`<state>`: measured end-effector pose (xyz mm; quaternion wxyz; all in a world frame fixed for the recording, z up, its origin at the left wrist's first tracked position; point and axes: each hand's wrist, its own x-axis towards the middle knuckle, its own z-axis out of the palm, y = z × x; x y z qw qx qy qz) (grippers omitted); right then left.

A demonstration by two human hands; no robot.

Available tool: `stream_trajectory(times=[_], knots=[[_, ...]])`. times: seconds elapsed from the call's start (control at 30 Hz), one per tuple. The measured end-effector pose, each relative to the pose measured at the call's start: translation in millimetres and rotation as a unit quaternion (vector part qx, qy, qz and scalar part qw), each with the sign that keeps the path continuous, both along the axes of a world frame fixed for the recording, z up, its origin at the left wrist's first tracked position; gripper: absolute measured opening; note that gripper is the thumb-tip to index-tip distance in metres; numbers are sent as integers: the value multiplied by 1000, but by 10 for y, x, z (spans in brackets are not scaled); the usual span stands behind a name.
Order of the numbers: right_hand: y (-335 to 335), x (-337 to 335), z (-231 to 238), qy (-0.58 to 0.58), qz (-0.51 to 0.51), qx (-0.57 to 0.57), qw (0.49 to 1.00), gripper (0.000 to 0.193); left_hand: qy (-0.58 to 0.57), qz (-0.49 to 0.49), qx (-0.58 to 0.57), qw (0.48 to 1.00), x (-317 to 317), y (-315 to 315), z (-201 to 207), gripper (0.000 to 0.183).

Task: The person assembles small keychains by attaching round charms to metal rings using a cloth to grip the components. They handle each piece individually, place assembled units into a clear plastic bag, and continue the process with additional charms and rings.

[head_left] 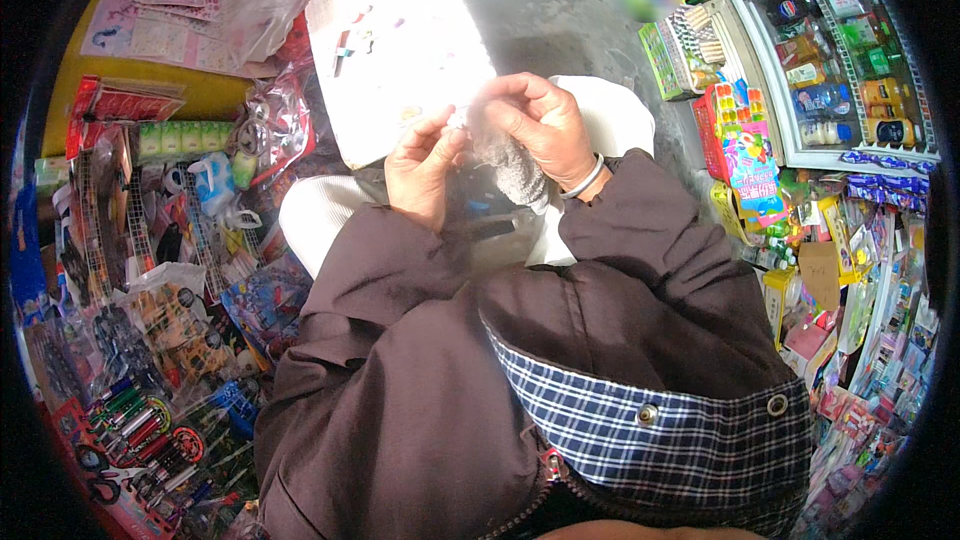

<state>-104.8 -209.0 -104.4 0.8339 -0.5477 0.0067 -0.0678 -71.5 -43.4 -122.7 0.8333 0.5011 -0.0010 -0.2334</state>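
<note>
My left hand is closed in a pinch, thumb against forefinger, around a tiny whitish bit too small to name. Close beside it, my right hand has its fingers curled together and partly blurred; what sits between its fingertips cannot be made out. A grey, knit-looking cloth hangs below the right palm, over my lap. Both hands are above the near edge of a white board or tabletop, where several small dark and coloured bits lie scattered.
Packaged goods and pens crowd the left. A clear plastic bag lies at the far left. On the right stand a glass-door drinks fridge, a red basket and more packets. Grey floor shows beyond the board.
</note>
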Motion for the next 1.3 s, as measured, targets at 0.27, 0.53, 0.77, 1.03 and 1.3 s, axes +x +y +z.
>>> stream_trajectory(times=[0.27, 0.53, 0.77, 1.03, 1.3], knots=[[100, 5, -91, -74, -66, -268, 958, 9, -114, -17, 123, 986, 3, 63, -48, 29], [61, 28, -25, 47, -18, -85, 995, 14, -62, -2, 96, 993, 23, 85, -20, 31], [179, -32, -25, 66, -6, -58, 996, 16, -134, 35, 112, 984, -88, 12, -26, 35], [220, -44, -218, 123, 56, 141, 981, 21, -147, 51, 71, 985, -144, 10, -49, 31], [211, -121, -154, 169, 63, 198, 963, 23, -345, -42, 188, 918, -48, 146, -49, 30]])
